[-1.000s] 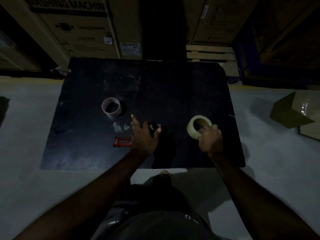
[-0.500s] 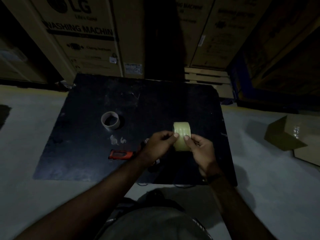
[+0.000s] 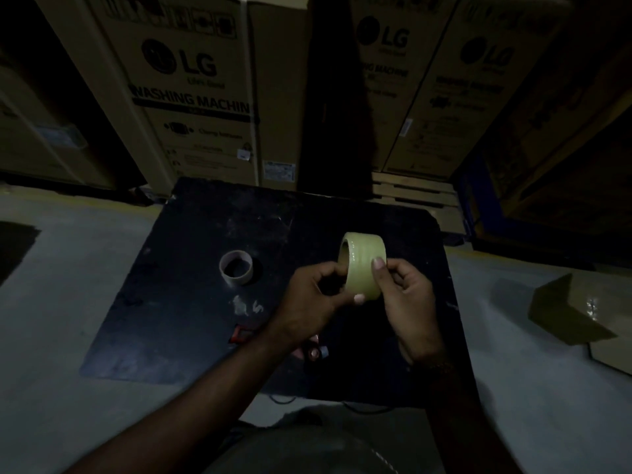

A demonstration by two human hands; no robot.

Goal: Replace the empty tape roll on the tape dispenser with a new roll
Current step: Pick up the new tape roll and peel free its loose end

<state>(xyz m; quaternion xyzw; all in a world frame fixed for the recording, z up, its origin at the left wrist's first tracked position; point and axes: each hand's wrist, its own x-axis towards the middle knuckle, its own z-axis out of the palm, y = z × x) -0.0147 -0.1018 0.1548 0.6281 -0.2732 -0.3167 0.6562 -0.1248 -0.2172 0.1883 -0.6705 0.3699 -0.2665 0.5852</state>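
Nearest, the red-handled tape dispenser (image 3: 244, 334) lies on the black bench (image 3: 191, 268), mostly hidden under the left forearm. Above it, the left hand (image 3: 309, 302) and right hand (image 3: 408, 302) hold the new tape roll (image 3: 363, 265) on edge over the bench, fingers closed on its outer band. Farther left, the empty core (image 3: 236, 268) stands on the bench. Behind are cardboard boxes (image 3: 191, 90).
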